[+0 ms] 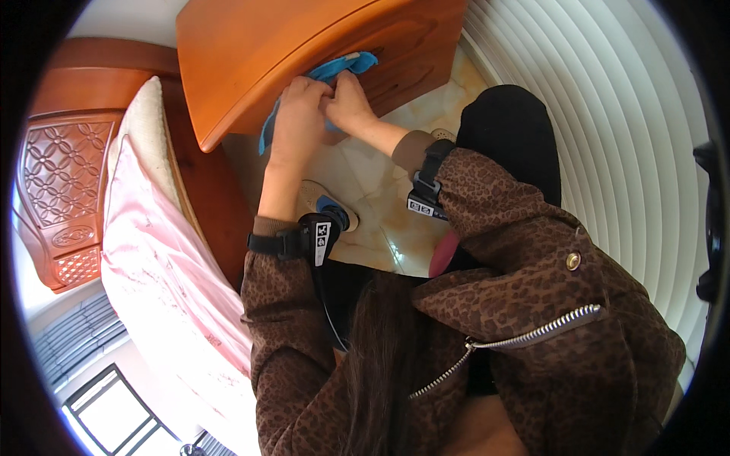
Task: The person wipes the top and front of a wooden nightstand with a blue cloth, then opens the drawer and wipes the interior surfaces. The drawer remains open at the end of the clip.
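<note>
A blue cloth (343,65) lies against the side of a wooden bedside cabinet (251,51), just below the overhanging rim of its top. Both my hands are at the cloth, close together. My left hand (299,122) is bent over the cloth, and a strip of it hangs down beyond the wrist. My right hand (349,102) grips the cloth from the other side, its fingers near those of my left hand. The fingertips and the part of the cloth between the hands are partly hidden. A black strap with a small device sits on each wrist.
To the left stands a bed with a carved wooden headboard (71,171), a cream cushion (149,137) and pink bedding (165,245). White pleated curtain or panelling (604,114) runs along the right. My shoe (328,199) rests on the tiled floor (365,171), under my arms.
</note>
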### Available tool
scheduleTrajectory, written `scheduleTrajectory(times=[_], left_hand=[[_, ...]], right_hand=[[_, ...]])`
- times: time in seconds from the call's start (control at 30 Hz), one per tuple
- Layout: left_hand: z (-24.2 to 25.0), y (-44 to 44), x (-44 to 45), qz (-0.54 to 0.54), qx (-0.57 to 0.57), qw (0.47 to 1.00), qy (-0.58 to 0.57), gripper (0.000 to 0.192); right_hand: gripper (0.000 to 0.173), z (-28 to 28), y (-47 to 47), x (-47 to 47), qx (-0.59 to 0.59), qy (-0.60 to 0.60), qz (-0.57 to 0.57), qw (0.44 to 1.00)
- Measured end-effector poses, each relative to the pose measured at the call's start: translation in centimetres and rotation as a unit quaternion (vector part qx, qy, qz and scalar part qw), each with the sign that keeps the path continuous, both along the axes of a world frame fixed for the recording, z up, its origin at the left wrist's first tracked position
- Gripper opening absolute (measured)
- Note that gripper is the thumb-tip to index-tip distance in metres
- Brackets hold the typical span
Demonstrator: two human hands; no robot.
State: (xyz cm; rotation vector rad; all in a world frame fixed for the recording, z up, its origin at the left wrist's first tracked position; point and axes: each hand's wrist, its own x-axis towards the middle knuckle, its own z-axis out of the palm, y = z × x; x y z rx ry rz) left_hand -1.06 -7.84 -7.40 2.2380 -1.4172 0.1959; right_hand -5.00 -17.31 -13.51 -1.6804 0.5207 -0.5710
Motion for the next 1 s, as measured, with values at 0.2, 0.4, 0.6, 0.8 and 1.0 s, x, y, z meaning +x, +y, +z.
scheduleTrajectory(times=[0.2,0.4,0.6,0.8,1.0], left_hand=[[1.7,2.0,1.6,0.050,0.164,0.985,0.004,0.024],[4.2,4.7,1.4,0.085,0.184,0.978,0.037,0.027],[5.4,4.7,1.1,0.049,0.173,0.982,0.059,0.030],[3.2,2.0,1.1,0.018,0.145,0.982,0.117,0.032],[-1.0,-5.0,0.5,-0.027,0.042,0.984,0.172,0.038]], right_hand=[[0.015,1.1,2.5,0.8,0.336,-0.025,0.169,0.926],[0.012,1.5,5.3,0.7,0.525,-0.115,0.228,0.812],[0.018,1.8,3.2,1.2,0.549,-0.034,0.099,0.829],[0.025,2.1,-3.3,-1.4,0.510,-0.084,0.008,0.856],[0.028,1.0,-10.0,-3.0,0.467,-0.081,-0.107,0.874]])
